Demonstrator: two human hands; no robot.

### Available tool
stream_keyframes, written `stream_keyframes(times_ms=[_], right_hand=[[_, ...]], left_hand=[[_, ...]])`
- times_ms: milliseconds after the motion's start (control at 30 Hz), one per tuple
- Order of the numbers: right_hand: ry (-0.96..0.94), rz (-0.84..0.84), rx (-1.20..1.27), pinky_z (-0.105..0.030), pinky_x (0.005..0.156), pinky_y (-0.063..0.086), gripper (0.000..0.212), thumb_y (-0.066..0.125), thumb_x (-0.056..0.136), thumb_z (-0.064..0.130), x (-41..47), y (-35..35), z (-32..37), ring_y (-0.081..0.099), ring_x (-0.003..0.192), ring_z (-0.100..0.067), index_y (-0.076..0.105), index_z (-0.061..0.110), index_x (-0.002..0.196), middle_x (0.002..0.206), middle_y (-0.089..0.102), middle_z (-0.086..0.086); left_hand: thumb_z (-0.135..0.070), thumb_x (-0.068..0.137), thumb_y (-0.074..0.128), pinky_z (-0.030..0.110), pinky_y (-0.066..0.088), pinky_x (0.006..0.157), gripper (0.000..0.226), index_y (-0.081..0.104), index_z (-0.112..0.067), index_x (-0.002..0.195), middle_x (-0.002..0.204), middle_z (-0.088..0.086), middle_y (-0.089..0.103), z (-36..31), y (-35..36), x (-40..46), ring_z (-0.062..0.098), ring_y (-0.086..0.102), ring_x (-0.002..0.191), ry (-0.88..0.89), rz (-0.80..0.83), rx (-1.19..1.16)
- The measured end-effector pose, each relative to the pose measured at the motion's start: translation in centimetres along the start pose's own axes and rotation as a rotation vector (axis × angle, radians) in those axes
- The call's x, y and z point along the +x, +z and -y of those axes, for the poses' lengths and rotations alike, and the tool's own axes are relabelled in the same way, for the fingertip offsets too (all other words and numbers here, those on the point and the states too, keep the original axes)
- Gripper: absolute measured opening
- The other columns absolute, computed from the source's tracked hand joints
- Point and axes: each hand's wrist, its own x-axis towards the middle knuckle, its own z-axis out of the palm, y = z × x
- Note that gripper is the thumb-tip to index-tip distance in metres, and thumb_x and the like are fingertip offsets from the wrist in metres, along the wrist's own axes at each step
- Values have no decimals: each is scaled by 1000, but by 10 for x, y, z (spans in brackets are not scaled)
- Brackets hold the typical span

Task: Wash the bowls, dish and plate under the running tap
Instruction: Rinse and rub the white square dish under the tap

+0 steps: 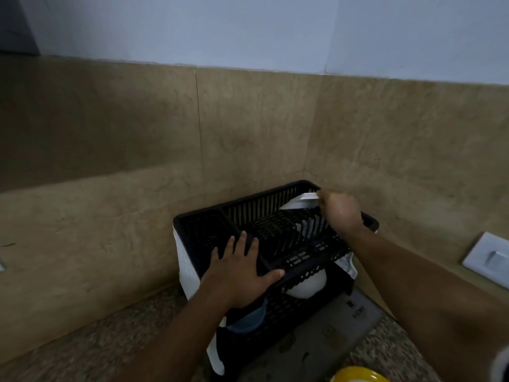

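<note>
Standing in the corner where two tan tiled walls meet, a black two-tier dish rack (275,216) with white side panels is the landmark for all that follows. On its front rim the left hand (242,274) rests flat, fingers straight and spread, the thumb stretched along the rim toward the rack's right end, curling round nothing. At the rack's back right corner the right hand (340,209) grips the edge of a white plate (298,203); the hand is blurred, so whether the fingers pinch the edge or wrap round it cannot be told. That plate stands tilted in the upper tier, just behind the row of black upright dividers (292,232), which lie between it and the left hand. In the lower tier, under the front rim, a white bowl (307,285) sits with its rounded side showing through the lattice, and left of it, partly hidden by the left wrist, is a bluish bowl (248,321). In front of the rack lies a grey mat (325,337) on the speckled counter (82,346), and nearer still, at the bottom edge of view, is a yellow rounded thing (358,375), cut off. Right of the rack a white switch plate (489,257) is set in the wall
</note>
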Motion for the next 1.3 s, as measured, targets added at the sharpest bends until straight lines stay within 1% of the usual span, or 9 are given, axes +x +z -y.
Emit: stream_keyframes(times_ms=[133,267,400,600,733,933,1067,1167,1300], right_hand=[[-83,123,-59,-36,67,53,20,58,87,4,-2,17,-4,65,81,-28,67,13,103,96,69,-10],[-118,381,-81,-37,81,52,44,54,92,15,-2,21,-2,61,106,-31,51,7,135,128,60,-14],[-99,632,-75,-45,114,32,71,37,103,39,-1,24,1,22,147,-34,9,1,155,163,10,-18],[-15,700,-73,-47,121,15,77,25,103,51,-4,25,10,2,151,-30,-4,3,156,165,-6,-14],[-4,664,-94,-50,118,22,76,27,103,52,-6,26,12,9,150,-32,0,5,156,165,0,-14],[-10,389,-1,-53,110,31,56,28,102,50,-2,24,25,34,138,-39,27,28,154,154,30,-21],[52,487,49,-53,104,40,56,29,95,61,15,34,37,45,130,-37,44,37,144,144,46,-17],[139,472,57,-48,95,47,55,38,93,61,15,37,41,53,118,-35,59,28,132,131,52,-16],[181,461,70,-46,96,47,54,42,93,58,17,38,46,52,119,-36,59,25,132,133,51,-17]], left_hand=[[-90,77,16,53,-1,122,103,-8,-29,157,164,0,-18,1,0,1,23,-11,152,1,4,8],[-89,79,17,52,2,122,102,-8,-28,157,164,0,-18,0,-1,1,23,-10,152,-4,2,15],[-90,78,17,52,4,122,102,-8,-29,157,164,0,-18,0,-1,1,23,-9,152,-4,3,13],[-89,79,18,51,5,122,102,-7,-28,157,164,0,-18,-1,-2,0,23,-8,152,-3,7,7],[-89,79,18,51,6,122,102,-6,-28,157,165,0,-16,-1,-2,-1,23,-7,153,-3,0,5],[-87,81,21,49,8,122,101,-4,-27,157,165,1,-15,-2,-3,-2,22,-6,153,3,-15,-14],[-87,81,21,48,8,122,100,-4,-27,157,165,1,-14,-1,-2,-1,22,-6,153,8,-24,-14],[-87,81,21,49,7,122,100,-4,-27,157,165,1,-14,-1,0,-1,22,-6,153,10,-23,-14],[-87,81,22,48,7,121,100,-4,-27,157,165,0,-14,0,1,0,22,-6,153,6,-27,-21]])
